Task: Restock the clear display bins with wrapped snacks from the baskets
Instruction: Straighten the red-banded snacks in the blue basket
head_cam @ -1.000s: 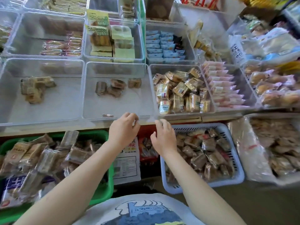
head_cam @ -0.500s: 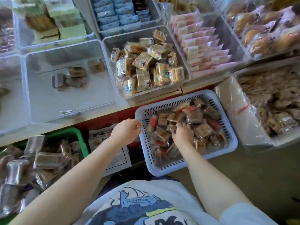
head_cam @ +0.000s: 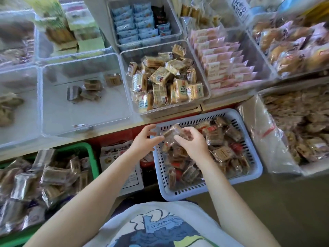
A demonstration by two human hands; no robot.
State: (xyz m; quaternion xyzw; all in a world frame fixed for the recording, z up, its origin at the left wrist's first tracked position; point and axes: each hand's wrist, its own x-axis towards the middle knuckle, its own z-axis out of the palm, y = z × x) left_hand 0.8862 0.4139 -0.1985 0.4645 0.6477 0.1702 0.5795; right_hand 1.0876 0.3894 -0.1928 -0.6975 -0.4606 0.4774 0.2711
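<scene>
Clear display bins are crowding a pale table [head_cam: 110, 135] across the upper half of the view, with baskets sitting below its front edge. Both hands are meeting over the far left corner of the blue basket [head_cam: 252, 175]. The left hand [head_cam: 143, 141] is curling its thumb and fingers onto the left end of a clear-wrapped snack [head_cam: 173, 133], and the right hand [head_cam: 193, 142] is pinching the same packet from the right, so the two are gripping it together just above the heap in the basket. That basket is holding a jumble of brown and red wrapped pieces. At 9 o'clock from the hands, a green basket [head_cam: 89, 154] is holding shiny wrapped bars, and between the two baskets a printed white bag [head_cam: 117, 154] is lying against a red box. At 11 o'clock from the hands, the nearly empty bin [head_cam: 85, 129] is holding only a few dark packets [head_cam: 85, 91] near its middle. At 12 o'clock, the full bin [head_cam: 206, 90] is heaped with tan biscuit packs [head_cam: 165, 84]. At 1 o'clock, pink packets [head_cam: 226, 61] are standing in rows, and beyond them golden bread rolls are showing, blurred. At 3 o'clock, a plastic-lined box [head_cam: 267, 136] is holding loose brown snacks. At 6 o'clock, a printed white shirt [head_cam: 160, 227] is filling the bottom edge.
</scene>
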